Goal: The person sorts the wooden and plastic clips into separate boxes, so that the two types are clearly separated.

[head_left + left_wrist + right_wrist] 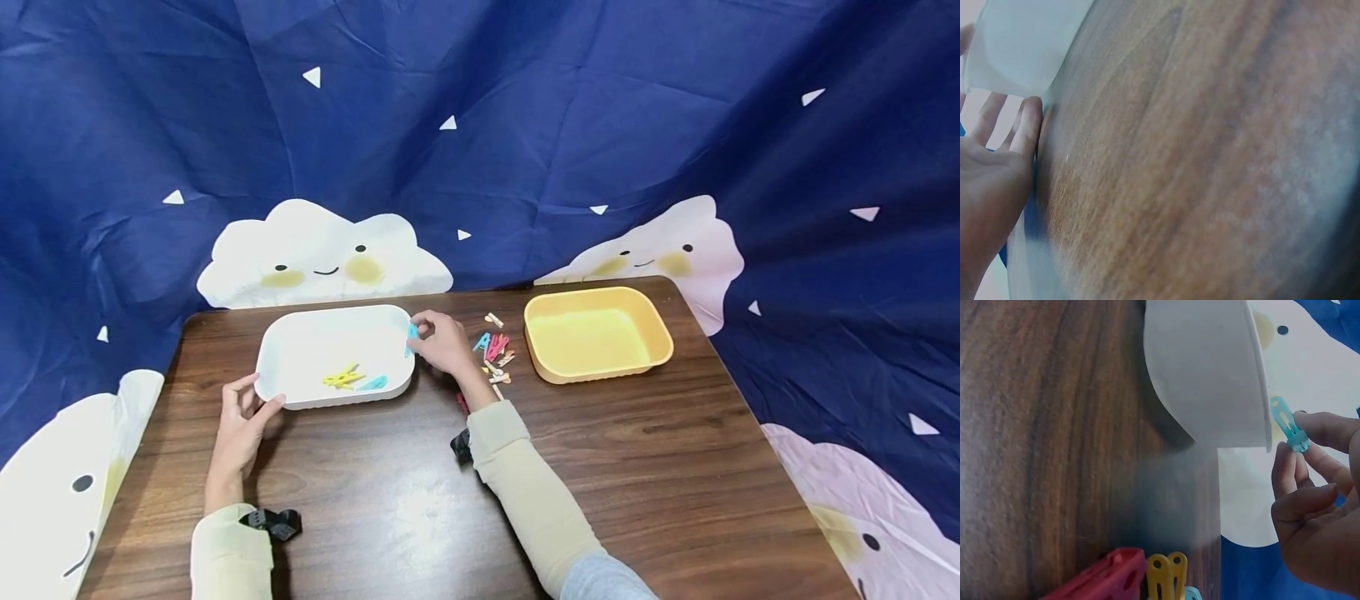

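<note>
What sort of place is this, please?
Probably a makeshift filming spot: the blue cloth with smiling clouds behind a wooden table, and the black wrist cameras, suggest so. I can't tell what building it's in.

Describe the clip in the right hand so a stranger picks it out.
On the brown table, left of the yellow tray, find the white tray. At its right end, the right hand pinches the blue clip. Only this clip is held; the other clips lie loose.

Head view high, fwd/down, wrist views low/close, all w/ white tray (318,342)
</note>
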